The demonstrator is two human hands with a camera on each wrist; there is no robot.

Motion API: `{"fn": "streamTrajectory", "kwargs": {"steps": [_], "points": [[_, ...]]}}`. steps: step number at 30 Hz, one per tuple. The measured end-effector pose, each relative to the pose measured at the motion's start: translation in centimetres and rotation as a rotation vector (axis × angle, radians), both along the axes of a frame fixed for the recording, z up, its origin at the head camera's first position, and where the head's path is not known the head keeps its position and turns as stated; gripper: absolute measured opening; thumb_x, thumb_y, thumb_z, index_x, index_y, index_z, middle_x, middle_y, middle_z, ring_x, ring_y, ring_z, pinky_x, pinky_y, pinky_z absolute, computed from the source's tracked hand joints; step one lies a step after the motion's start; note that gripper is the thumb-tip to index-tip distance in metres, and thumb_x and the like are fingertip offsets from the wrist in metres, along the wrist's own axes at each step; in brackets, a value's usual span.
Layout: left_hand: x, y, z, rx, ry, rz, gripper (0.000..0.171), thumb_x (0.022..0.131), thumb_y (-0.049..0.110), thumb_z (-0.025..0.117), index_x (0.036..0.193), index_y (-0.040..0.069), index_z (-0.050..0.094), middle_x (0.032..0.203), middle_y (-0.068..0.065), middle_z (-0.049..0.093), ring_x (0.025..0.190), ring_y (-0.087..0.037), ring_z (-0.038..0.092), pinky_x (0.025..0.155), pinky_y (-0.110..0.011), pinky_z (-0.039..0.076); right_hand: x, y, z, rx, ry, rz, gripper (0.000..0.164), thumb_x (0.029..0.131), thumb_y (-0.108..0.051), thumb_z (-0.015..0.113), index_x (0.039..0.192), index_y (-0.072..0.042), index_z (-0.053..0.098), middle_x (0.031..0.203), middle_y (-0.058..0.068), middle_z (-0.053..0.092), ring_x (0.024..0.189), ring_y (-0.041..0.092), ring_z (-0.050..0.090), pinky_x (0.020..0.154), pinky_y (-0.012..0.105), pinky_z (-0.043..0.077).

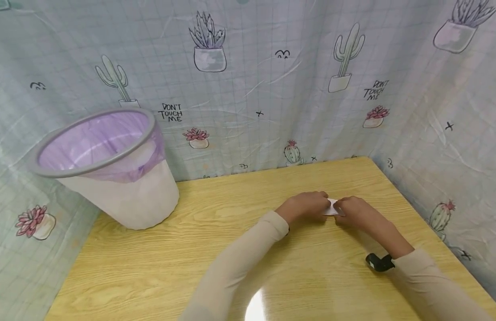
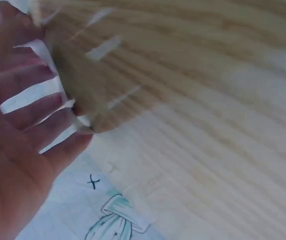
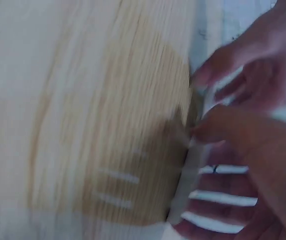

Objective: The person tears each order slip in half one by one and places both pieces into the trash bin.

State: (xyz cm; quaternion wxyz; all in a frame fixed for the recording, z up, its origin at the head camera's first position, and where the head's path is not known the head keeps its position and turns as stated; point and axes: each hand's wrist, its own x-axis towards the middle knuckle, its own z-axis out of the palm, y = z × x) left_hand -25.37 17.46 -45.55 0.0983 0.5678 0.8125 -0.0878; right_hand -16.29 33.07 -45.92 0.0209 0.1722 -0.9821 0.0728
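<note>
Far out on the right half of the table, both hands meet over a small, flat white piece that looks like paper point(image 1: 332, 207). My left hand point(image 1: 309, 204) pinches its left end, and my right hand point(image 1: 357, 211) grips the right end with thumb and fingers. Seen from the left wrist, the piece is a thin pale edge point(image 2: 53, 62) running along the fingertips point(image 2: 78, 145). From the right wrist, the thumb point(image 3: 217, 125) lies over a narrow pale strip point(image 3: 185, 192), with the fingers behind it. Most of the piece is hidden by the hands.
A white bin point(image 1: 151, 200) with a grey rim and purple liner stands at the table's back left. The wood-grain table point(image 1: 215, 214) is enclosed by a plant-print curtain point(image 1: 239, 89) at the back and sides. A black wrist device point(image 1: 379, 262) sits by the right sleeve.
</note>
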Motion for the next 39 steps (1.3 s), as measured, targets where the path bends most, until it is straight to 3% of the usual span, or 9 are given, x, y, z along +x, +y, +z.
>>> {"fn": "streamTrajectory", "kwargs": {"steps": [4, 9, 13, 19, 23, 26, 28, 31, 39], "points": [[-0.1, -0.4, 0.1, -0.012, -0.131, 0.030, 0.026, 0.097, 0.029, 0.052, 0.121, 0.020, 0.055, 0.135, -0.002, 0.047, 0.117, -0.012, 0.049, 0.094, -0.020, 0.039, 0.0, 0.3, -0.2, -0.027, 0.040, 0.049, 0.018, 0.088, -0.011, 0.061, 0.097, 0.001, 0.071, 0.083, 0.009, 0.069, 0.060, 0.014, 0.058, 0.057, 0.032, 0.050], [-0.6, -0.6, -0.3, 0.059, -0.187, 0.045, 0.026, 0.103, 0.026, 0.038, 0.115, 0.017, 0.060, 0.135, -0.004, 0.050, 0.121, -0.013, 0.049, 0.099, -0.020, 0.038, 0.0, 0.7, -0.5, -0.053, 0.044, 0.016, 0.023, 0.091, -0.015, 0.057, 0.100, 0.002, 0.071, 0.080, 0.007, 0.070, 0.056, 0.012, 0.055, 0.055, 0.031, 0.048], [-1.2, -0.8, -0.4, 0.082, -0.274, 0.112, 0.032, 0.104, 0.032, 0.035, 0.119, 0.021, 0.060, 0.152, -0.002, 0.032, 0.138, -0.013, 0.030, 0.111, -0.022, 0.025, 0.1, 0.9, -0.3, -0.080, 0.033, -0.018, 0.025, 0.092, -0.016, 0.057, 0.101, 0.003, 0.071, 0.070, 0.002, 0.065, 0.048, 0.007, 0.042, 0.048, 0.026, 0.039], [-1.7, -1.1, -0.2, 0.133, -0.363, 0.143, 0.034, 0.104, 0.033, 0.035, 0.120, 0.019, 0.061, 0.152, -0.002, 0.031, 0.137, -0.015, 0.034, 0.109, -0.022, 0.028, 0.1, 0.8, -0.3, -0.092, 0.077, 0.003, 0.018, 0.093, -0.012, 0.057, 0.091, -0.001, 0.070, 0.059, -0.005, 0.052, 0.047, 0.006, 0.034, 0.047, 0.023, 0.032], [-1.6, -1.3, -0.6, 0.150, -0.427, 0.148, 0.035, 0.104, 0.033, 0.034, 0.122, 0.018, 0.060, 0.154, -0.004, 0.026, 0.142, -0.017, 0.022, 0.112, -0.022, 0.021, 0.6, 0.6, -0.1, -0.065, 0.077, 0.017, 0.014, 0.093, -0.011, 0.058, 0.083, -0.005, 0.067, 0.056, -0.007, 0.047, 0.046, 0.005, 0.035, 0.046, 0.023, 0.032], [-1.5, -1.6, -0.8, 0.181, -0.427, 0.130, 0.034, 0.104, 0.033, 0.033, 0.119, 0.018, 0.060, 0.144, -0.004, 0.044, 0.132, -0.013, 0.041, 0.105, -0.019, 0.031, 1.1, 0.5, 0.4, -0.051, 0.072, 0.028, 0.013, 0.093, -0.012, 0.059, 0.087, -0.004, 0.067, 0.056, -0.007, 0.047, 0.045, 0.004, 0.035, 0.045, 0.023, 0.032], [-1.3, -1.7, -0.7, 0.228, -0.400, 0.108, 0.034, 0.104, 0.031, 0.033, 0.112, 0.016, 0.062, 0.121, -0.004, 0.060, 0.105, -0.010, 0.056, 0.090, -0.016, 0.039, 1.4, 0.4, 0.9, -0.047, 0.090, 0.032, 0.014, 0.093, -0.011, 0.059, 0.092, -0.001, 0.068, 0.055, -0.007, 0.047, 0.044, 0.004, 0.035, 0.044, 0.022, 0.032], [-1.1, -2.1, -0.2, 0.343, -0.376, 0.102, 0.034, 0.104, 0.029, 0.036, 0.108, 0.013, 0.066, 0.093, 0.001, 0.063, 0.074, -0.006, 0.051, 0.070, -0.014, 0.039, 1.6, 0.3, 2.0, -0.044, 0.130, 0.037, 0.016, 0.093, -0.010, 0.060, 0.099, 0.003, 0.068, 0.052, -0.007, 0.046, 0.041, 0.003, 0.034, 0.043, 0.021, 0.033], [0.2, -4.0, 1.8, 0.762, -0.521, 0.231, 0.029, 0.095, 0.034, 0.055, 0.110, 0.016, 0.072, 0.105, 0.007, 0.070, 0.089, 0.007, 0.061, 0.073, -0.009, 0.047, 2.1, -0.1, 5.0, -0.128, 0.150, 0.068, 0.017, 0.095, -0.009, 0.056, 0.102, 0.004, 0.065, 0.066, -0.004, 0.059, 0.046, -0.002, 0.042, 0.050, 0.024, 0.044]]}}
